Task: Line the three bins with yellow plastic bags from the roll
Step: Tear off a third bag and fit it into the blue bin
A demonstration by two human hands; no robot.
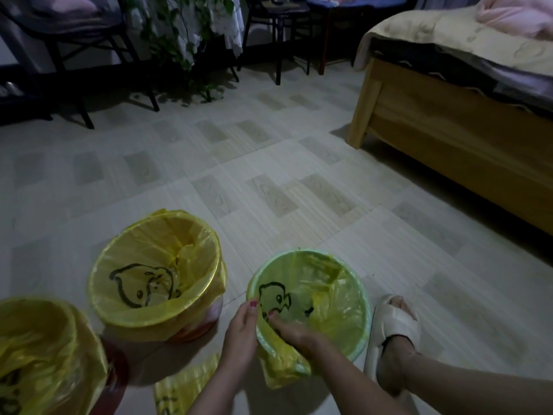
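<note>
Nearest me, my left hand (239, 333) pinches the yellow bag (335, 298) at the near rim of the green bin (360, 339). My right hand (294, 330) grips the same bag's edge, folding it down over that rim. A strip of yellow bags (182, 387) lies on the floor (269, 175) by my left wrist. To the left stand two lined bins, one (45, 354) at the frame edge, another (155, 274) just beyond. My slippered foot (395, 324) rests right of the green bin. Farther off, a wooden bed (449, 130).

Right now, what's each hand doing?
Left hand: grips the yellow bag at the green bin rim.
Right hand: pinches the same bag's edge.
</note>
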